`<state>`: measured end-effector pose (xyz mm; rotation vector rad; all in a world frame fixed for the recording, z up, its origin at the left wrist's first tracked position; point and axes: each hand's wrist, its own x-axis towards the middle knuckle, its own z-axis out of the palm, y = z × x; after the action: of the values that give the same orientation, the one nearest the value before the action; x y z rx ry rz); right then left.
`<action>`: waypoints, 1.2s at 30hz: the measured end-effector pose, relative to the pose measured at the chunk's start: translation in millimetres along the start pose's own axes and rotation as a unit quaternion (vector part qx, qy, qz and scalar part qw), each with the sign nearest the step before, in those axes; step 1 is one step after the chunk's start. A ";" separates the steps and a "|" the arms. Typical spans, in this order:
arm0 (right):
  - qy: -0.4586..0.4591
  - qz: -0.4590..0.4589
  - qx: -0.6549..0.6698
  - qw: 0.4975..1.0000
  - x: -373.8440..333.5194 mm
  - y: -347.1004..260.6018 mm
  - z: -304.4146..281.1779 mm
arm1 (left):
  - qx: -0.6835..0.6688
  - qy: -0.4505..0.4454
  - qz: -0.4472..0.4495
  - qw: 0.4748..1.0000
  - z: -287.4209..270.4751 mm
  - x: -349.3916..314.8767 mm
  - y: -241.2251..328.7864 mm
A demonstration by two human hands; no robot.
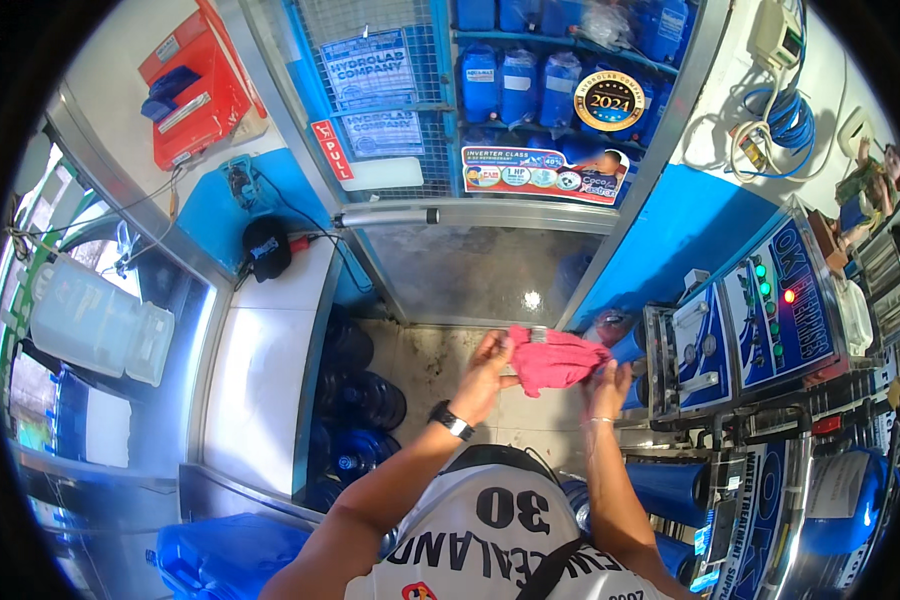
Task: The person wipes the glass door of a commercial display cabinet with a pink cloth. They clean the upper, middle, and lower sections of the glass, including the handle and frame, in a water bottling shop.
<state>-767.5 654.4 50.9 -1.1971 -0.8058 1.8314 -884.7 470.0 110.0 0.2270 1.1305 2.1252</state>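
Observation:
A pink cloth (pixel 562 362) is stretched between my two hands in front of my body. My left hand (pixel 485 378), with a dark watch on its wrist, grips the cloth's left end. At the right end, my right hand (pixel 608 390) pinches the bunched fabric, its wrist ringed by a thin bracelet. A small greyish patch shows at the cloth's upper edge; I cannot tell what it is.
Ahead stands a metal-framed glass door (pixel 480 262) with blue containers (pixel 518 85) behind it. A white counter (pixel 260 370) holding a black cap (pixel 266 248) runs along the left, above blue water bottles (pixel 365 400). A control panel (pixel 770 305) with lit indicators is at right.

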 end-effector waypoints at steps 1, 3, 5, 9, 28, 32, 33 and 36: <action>0.049 0.106 -0.104 0.988 -0.6 12.8 2.8 | 0.019 0.014 -0.035 0.999 6.4 3.5 -4.3; -0.207 0.235 0.024 0.949 -2.6 40.3 7.4 | 0.037 -0.055 -0.084 0.994 12.8 8.6 -13.6; -0.280 0.321 0.095 0.900 -5.6 65.8 7.8 | 0.024 -0.118 -0.160 0.980 9.7 8.4 -20.9; -0.360 0.321 0.150 0.863 -8.0 98.4 22.6 | 0.071 -0.190 -0.209 0.957 -26.6 3.8 -8.0; -0.168 0.179 0.369 0.896 145.1 192.4 407.4 | 0.116 0.246 -0.086 0.958 -279.4 64.7 113.8; 0.234 0.116 -0.097 0.960 146.6 226.6 525.5 | 0.131 0.298 -0.032 0.945 -283.7 99.1 133.6; 0.216 0.093 -0.194 0.952 145.4 231.6 529.8 | 0.132 0.324 -0.037 0.936 -282.4 110.2 135.8; 0.094 0.054 -0.368 0.924 139.5 243.3 524.3 | 0.174 0.308 0.005 0.935 -275.5 149.1 140.7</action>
<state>-1355.5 611.5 -26.3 -1.8795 -1.4013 1.4866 -1190.3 335.7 29.4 -0.3024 1.8703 2.0428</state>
